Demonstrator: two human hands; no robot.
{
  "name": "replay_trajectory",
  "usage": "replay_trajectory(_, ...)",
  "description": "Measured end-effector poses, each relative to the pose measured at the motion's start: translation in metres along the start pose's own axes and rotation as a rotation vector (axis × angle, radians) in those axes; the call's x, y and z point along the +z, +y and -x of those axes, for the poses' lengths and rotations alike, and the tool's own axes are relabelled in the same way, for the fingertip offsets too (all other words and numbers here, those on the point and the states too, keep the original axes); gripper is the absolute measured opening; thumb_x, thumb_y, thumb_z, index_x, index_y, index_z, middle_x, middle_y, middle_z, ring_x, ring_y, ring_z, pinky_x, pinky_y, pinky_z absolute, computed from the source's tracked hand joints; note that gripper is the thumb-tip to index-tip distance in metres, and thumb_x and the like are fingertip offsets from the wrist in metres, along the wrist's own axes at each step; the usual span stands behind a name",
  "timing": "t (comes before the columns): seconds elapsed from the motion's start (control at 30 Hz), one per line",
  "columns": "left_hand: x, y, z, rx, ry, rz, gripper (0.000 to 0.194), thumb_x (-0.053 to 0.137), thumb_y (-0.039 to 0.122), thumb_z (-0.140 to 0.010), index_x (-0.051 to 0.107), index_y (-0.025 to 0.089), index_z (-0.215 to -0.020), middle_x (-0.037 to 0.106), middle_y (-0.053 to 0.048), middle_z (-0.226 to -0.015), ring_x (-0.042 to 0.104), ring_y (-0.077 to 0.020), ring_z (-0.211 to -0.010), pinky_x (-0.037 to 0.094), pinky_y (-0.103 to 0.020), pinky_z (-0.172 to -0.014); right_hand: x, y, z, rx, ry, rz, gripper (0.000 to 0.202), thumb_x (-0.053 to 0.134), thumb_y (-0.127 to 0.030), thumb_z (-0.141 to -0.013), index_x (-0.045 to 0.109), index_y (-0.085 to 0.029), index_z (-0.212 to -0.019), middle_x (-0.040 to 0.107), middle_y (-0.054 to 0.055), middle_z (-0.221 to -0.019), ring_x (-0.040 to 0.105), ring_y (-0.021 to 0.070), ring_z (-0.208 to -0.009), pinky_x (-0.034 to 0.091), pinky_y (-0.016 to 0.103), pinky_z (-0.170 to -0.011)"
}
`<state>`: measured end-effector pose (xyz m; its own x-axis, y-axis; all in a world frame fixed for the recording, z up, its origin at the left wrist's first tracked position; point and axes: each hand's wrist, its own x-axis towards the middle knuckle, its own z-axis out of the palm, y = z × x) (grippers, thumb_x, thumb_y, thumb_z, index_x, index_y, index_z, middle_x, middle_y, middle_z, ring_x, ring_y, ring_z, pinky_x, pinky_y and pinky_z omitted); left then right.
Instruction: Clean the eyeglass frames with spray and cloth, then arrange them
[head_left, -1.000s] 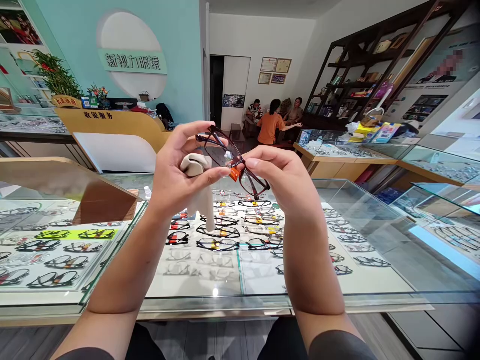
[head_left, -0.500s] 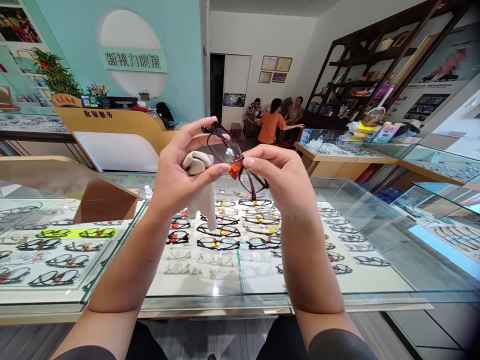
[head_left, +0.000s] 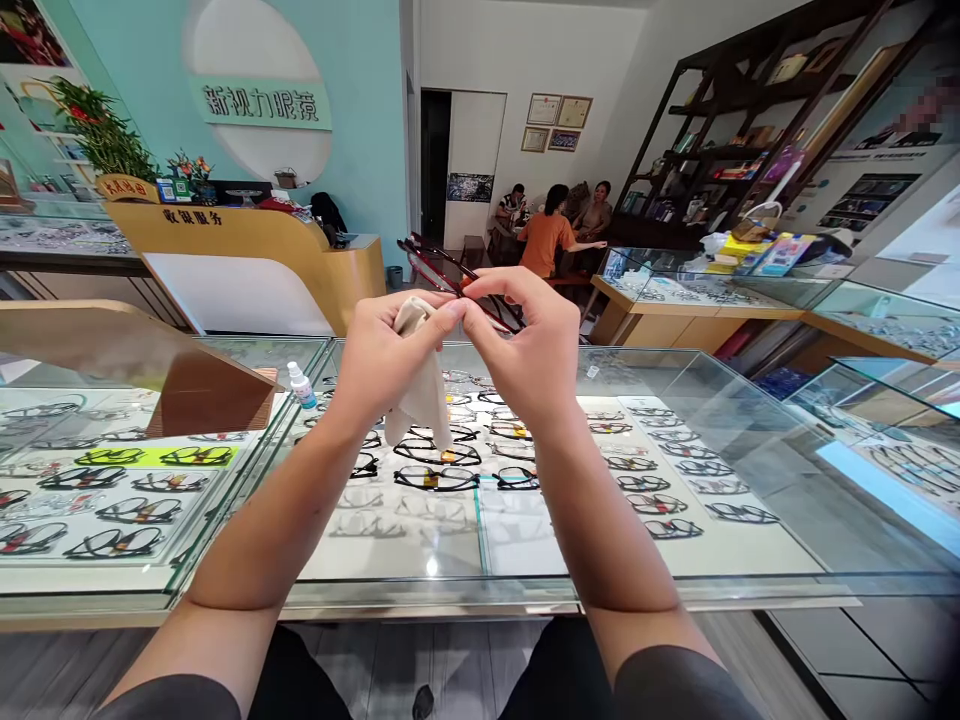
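Note:
Above the glass counter, a pair of dark red-framed eyeglasses (head_left: 429,268) is held at the fingertips of both hands, seen nearly edge-on. My left hand (head_left: 390,355) is closed, with a beige cloth (head_left: 426,400) in its grip hanging down below the palm. Its thumb and fingers meet around the middle of the frame. My right hand (head_left: 529,345) pinches the frame close beside the left thumb; part of the eyeglasses is hidden behind it. Rows of eyeglasses (head_left: 436,478) lie beneath, inside the display case.
A small white spray bottle (head_left: 301,384) stands on the glass counter (head_left: 360,572) to the left. A wooden-backed board (head_left: 214,395) is beside it. Farther off are a cashier desk (head_left: 262,235), seated people (head_left: 551,235) and more display cases (head_left: 679,310).
The eyeglasses have turned from lenses facing me to nearly edge-on. Both hands have drawn together, their thumbs now side by side. The spray bottle shows more fully.

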<state>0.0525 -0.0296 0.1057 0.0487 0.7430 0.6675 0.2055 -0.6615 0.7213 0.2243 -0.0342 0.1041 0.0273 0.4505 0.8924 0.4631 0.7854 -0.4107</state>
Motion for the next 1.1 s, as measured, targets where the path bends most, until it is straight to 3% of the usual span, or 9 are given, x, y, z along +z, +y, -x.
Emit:
replay_trajectory(0.23,-0.002,-0.013,-0.009,-0.012,0.108,0.015,0.042,0.089,0.066,-0.089,0.080,0.025,-0.086,0.068,-0.001,-0.072,0.058,-0.0165,-0.066,0.047,-0.031,-0.057,0.000,-0.006,0.001,-0.005,-0.129,0.007,0.005,0.076,-0.031,-0.102,0.080,-0.030,-0.101,0.085,0.005,-0.119,0.076,0.0305,-0.130,0.056,0.050,-0.119)
replay_trajectory(0.33,-0.007,-0.021,-0.015,-0.013,0.121,0.013,0.033,0.087,0.058,-0.092,0.081,0.026,-0.092,0.065,0.000,-0.072,0.057,-0.0160,-0.066,0.048,-0.030,-0.058,-0.006,-0.008,0.000,0.014,-0.180,-0.019,0.008,0.075,-0.032,-0.104,0.078,-0.029,-0.098,0.084,0.004,-0.113,0.077,0.0285,-0.122,0.058,0.049,-0.116)
replay_trajectory(0.43,-0.009,-0.033,-0.021,0.000,0.102,-0.040,0.027,0.086,0.052,-0.092,0.081,0.025,-0.090,0.065,0.000,-0.071,0.056,-0.0159,-0.065,0.047,-0.031,-0.060,-0.015,-0.007,-0.003,0.066,-0.132,-0.032,0.014,0.078,-0.033,-0.103,0.073,-0.029,-0.091,0.080,0.003,-0.101,0.075,0.0266,-0.113,0.062,0.048,-0.110)
replay_trajectory(0.6,0.001,-0.063,-0.029,-0.030,-0.129,-0.336,0.020,0.078,0.042,-0.095,0.085,0.023,-0.094,0.079,-0.003,-0.083,0.067,-0.0208,-0.077,0.051,-0.034,-0.075,-0.031,-0.008,-0.009,0.100,-0.041,-0.111,0.027,0.081,-0.034,-0.101,0.067,-0.027,-0.080,0.074,0.001,-0.086,0.075,0.0243,-0.100,0.067,0.043,-0.099)
replay_trajectory(0.77,0.027,-0.102,-0.027,-0.129,-0.437,-0.867,0.027,0.066,0.035,-0.105,0.088,0.024,-0.116,0.087,-0.012,-0.111,0.078,-0.0325,-0.106,0.055,-0.040,-0.093,-0.038,-0.022,-0.011,0.059,0.010,-0.080,0.030,0.078,-0.012,-0.096,0.063,-0.024,-0.074,0.068,-0.003,-0.075,0.067,0.0161,-0.077,0.062,0.034,-0.079)
replay_trajectory(0.87,0.041,-0.120,-0.025,-0.191,-0.588,-1.058,0.032,0.060,0.030,-0.106,0.087,0.022,-0.124,0.086,-0.016,-0.119,0.078,-0.0364,-0.116,0.057,-0.043,-0.097,-0.041,-0.031,-0.011,0.060,-0.039,-0.074,0.031,0.077,-0.007,-0.096,0.063,-0.023,-0.074,0.067,-0.002,-0.075,0.063,0.0149,-0.075,0.058,0.032,-0.074)
replay_trajectory(0.97,0.051,-0.136,-0.023,-0.228,-0.648,-1.116,0.037,0.059,0.025,-0.105,0.086,0.021,-0.129,0.085,-0.019,-0.123,0.078,-0.0373,-0.120,0.059,-0.044,-0.100,-0.044,-0.035,-0.010,0.039,-0.078,-0.106,0.031,0.076,-0.006,-0.098,0.063,-0.023,-0.076,0.067,-0.001,-0.077,0.062,0.0145,-0.076,0.058,0.030,-0.074)
replay_trajectory(1.1,0.061,-0.151,-0.017,-0.288,-0.627,-1.089,0.037,0.061,0.026,-0.103,0.086,0.013,-0.126,0.084,-0.025,-0.122,0.077,-0.0386,-0.117,0.059,-0.049,-0.104,-0.044,-0.035,-0.008,0.019,-0.082,-0.109,0.032,0.076,-0.010,-0.100,0.062,-0.026,-0.076,0.067,-0.002,-0.079,0.064,0.0153,-0.078,0.059,0.030,-0.076)
